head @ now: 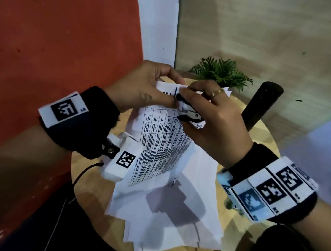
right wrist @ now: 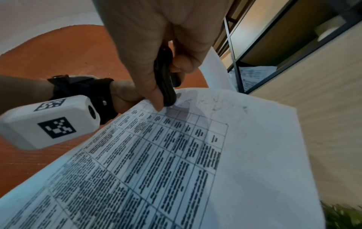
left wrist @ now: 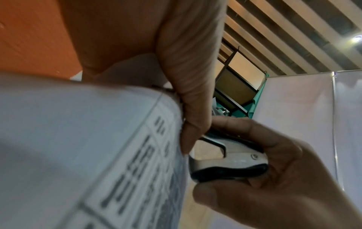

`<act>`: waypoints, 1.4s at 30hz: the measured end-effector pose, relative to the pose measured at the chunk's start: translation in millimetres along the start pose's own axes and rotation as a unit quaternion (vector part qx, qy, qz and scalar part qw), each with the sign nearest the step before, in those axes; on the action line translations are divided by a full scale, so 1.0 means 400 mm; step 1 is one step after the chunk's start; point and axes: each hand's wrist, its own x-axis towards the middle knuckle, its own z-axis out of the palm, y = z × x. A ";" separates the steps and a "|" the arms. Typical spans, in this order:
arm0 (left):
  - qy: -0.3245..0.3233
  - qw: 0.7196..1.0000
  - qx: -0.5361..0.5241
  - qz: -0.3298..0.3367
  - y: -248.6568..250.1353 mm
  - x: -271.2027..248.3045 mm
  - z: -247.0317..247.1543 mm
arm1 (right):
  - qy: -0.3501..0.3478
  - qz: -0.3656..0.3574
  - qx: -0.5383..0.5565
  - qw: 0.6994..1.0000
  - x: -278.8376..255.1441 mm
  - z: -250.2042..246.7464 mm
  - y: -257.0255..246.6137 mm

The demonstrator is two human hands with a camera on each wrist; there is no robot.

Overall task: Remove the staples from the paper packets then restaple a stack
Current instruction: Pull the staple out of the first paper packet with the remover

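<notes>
A printed paper packet [head: 159,142] with a table of text is lifted above the round wooden table [head: 264,135]. My left hand [head: 143,89] pinches its top corner between thumb and fingers. My right hand [head: 209,116] grips a black and silver staple remover [head: 189,112], its claws set against that same corner beside my left thumb. The left wrist view shows the staple remover [left wrist: 227,162] touching the packet's edge [left wrist: 137,155]. From the right wrist, the remover [right wrist: 166,80] sits at the packet's top edge [right wrist: 176,155]. The staple itself is hidden.
Several loose white sheets [head: 171,213] lie spread on the table under the packet. A small green plant [head: 222,72] stands at the table's far side, and a black cylinder [head: 261,104] leans to its right. A red wall [head: 59,41] is on the left.
</notes>
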 end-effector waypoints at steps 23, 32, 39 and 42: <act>-0.004 0.998 0.041 -0.051 0.010 -0.004 0.015 | -0.052 -0.024 -0.099 0.993 0.015 -0.003 -0.026; 0.008 0.997 0.042 -0.068 0.029 -0.014 0.004 | 0.027 0.044 0.033 0.998 0.005 -0.037 0.012; -0.015 0.997 0.020 -0.067 0.040 -0.022 0.007 | 0.015 -0.012 0.018 1.000 -0.006 -0.041 -0.006; -0.018 0.998 0.003 -0.064 0.043 -0.024 0.009 | 0.009 -0.028 0.016 0.999 -0.001 -0.041 -0.008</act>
